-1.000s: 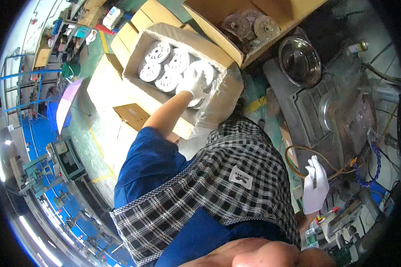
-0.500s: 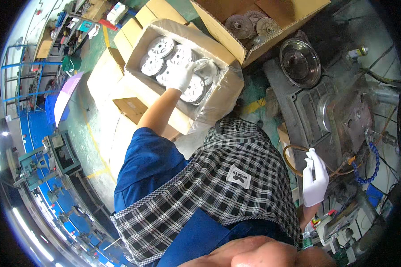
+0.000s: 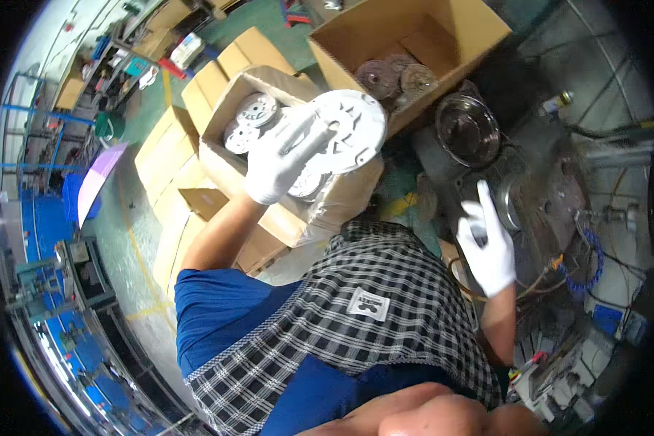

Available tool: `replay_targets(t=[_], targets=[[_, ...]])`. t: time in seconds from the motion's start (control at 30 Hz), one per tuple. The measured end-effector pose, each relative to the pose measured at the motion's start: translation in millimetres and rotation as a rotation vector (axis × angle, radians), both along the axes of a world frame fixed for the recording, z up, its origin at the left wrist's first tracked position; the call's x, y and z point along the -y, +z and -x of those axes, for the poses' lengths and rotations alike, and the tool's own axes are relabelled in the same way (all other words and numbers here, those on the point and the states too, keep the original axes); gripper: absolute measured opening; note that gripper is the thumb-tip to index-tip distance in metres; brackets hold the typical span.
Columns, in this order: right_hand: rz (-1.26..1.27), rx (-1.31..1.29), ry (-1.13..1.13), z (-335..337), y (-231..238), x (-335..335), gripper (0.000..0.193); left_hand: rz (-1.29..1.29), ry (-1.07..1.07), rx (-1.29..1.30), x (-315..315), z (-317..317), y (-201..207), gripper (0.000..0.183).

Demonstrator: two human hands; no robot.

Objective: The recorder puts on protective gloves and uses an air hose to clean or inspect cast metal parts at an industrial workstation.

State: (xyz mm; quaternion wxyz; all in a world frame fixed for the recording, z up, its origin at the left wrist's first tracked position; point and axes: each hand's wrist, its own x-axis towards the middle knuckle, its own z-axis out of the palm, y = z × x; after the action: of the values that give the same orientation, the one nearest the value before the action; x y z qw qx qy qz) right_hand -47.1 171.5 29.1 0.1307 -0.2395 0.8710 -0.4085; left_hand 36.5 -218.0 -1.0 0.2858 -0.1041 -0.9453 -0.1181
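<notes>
My left hand (image 3: 275, 166), in a white glove, grips a large silvery-white round metal disc (image 3: 363, 134) with cut-outs, its fingers lying over the face. The disc is raised above a plastic-lined carton (image 3: 334, 211). More such discs (image 3: 258, 110) lie stacked in that carton, partly hidden by my hand and the disc. My gloved right hand (image 3: 490, 251) is held up with its fingers apart and nothing in it. Just beyond it is a dark machine with a round metal part (image 3: 511, 203) on it.
A second carton (image 3: 472, 40) at the back holds several dark, worn wheels (image 3: 378, 78). A shiny metal bowl (image 3: 468, 131) rests on the machine. A blue segmented hose (image 3: 596, 265) and a spray can (image 3: 557, 101) are at the right. Flattened cartons (image 3: 171, 156) lie at the left.
My left hand has taken a disc from the carton and lifted it up and to the right. My right hand has moved forward and slightly left, its fingers spreading.
</notes>
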Motion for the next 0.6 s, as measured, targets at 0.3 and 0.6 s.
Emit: replay_targets(t=[0.3, 0.6], targets=[[0.476, -0.358, 0.100, 43.9, -29.4, 73.3, 0.064, -0.094, -0.356, -0.119, -60.6, 59.4, 7.0, 0.062], [0.378, -0.532, -0.006, 40.5, -36.3, 52.1, 0.081, -0.180, -0.159, -0.274, -68.4, 83.7, 3.0, 0.080]])
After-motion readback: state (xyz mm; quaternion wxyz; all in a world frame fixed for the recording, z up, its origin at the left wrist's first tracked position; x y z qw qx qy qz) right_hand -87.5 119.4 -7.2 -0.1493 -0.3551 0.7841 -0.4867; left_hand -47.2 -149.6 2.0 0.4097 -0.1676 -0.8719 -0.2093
